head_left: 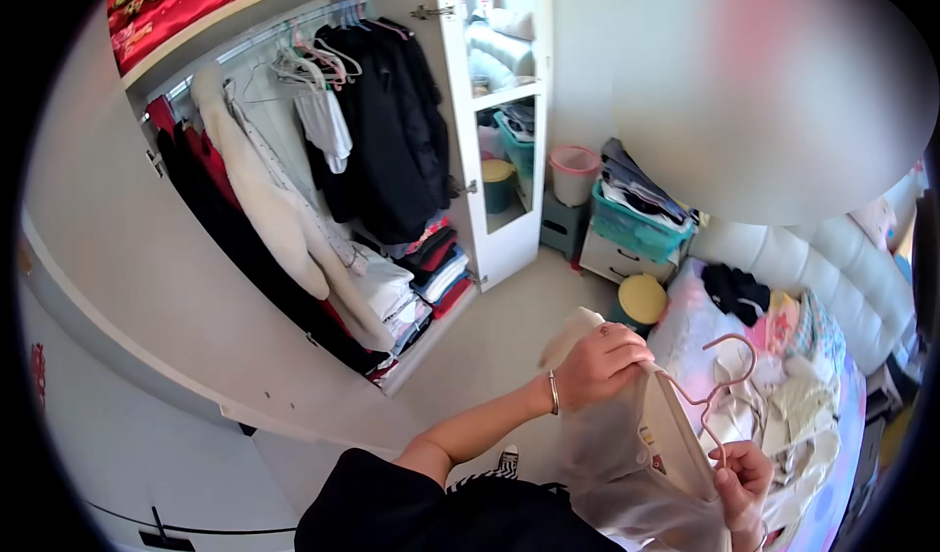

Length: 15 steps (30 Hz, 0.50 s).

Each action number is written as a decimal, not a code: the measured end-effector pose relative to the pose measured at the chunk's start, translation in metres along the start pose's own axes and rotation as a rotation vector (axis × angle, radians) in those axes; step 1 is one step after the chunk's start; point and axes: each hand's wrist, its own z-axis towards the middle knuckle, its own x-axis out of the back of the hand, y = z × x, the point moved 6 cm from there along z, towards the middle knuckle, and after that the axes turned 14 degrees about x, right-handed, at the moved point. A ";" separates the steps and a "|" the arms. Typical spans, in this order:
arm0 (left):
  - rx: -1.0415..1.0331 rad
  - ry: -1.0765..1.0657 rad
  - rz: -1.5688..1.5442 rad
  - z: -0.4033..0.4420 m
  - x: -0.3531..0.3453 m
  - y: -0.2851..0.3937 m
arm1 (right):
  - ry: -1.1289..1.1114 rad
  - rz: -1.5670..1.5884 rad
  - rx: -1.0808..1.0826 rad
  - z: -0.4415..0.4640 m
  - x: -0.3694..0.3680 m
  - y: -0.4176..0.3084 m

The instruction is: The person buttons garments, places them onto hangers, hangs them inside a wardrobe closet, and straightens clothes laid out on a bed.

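A sheer, pale beige blouse (607, 444) hangs in front of me with a rose-coloured hanger (707, 400) partly inside its neckline. The hanger's hook points up and to the right. My left hand (599, 364) is closed over the blouse's shoulder, at the hanger's left side; the hanger's end there is hidden. At the collar (681, 434), my right hand (746, 481) pinches the other arm of the hanger beside the cloth. A label shows inside the neck. The lower blouse runs out of view.
Left is an open wardrobe with hanging dark jackets (392, 131), a cream coat (264, 190) and folded clothes (436, 268). Its mirrored door (509, 160) stands open. A teal basket (636, 224), a yellow-lidded bin (641, 299) and a pink bucket (574, 170) stand behind. Clothes (798, 434) cover the bed.
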 end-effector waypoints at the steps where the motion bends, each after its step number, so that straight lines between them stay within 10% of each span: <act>1: 0.040 0.002 0.015 0.004 0.013 -0.016 | -0.034 0.035 -0.042 0.020 -0.011 0.007; 15: 0.249 0.355 0.526 0.030 0.210 -0.156 | -0.645 0.329 0.097 0.280 -0.177 0.039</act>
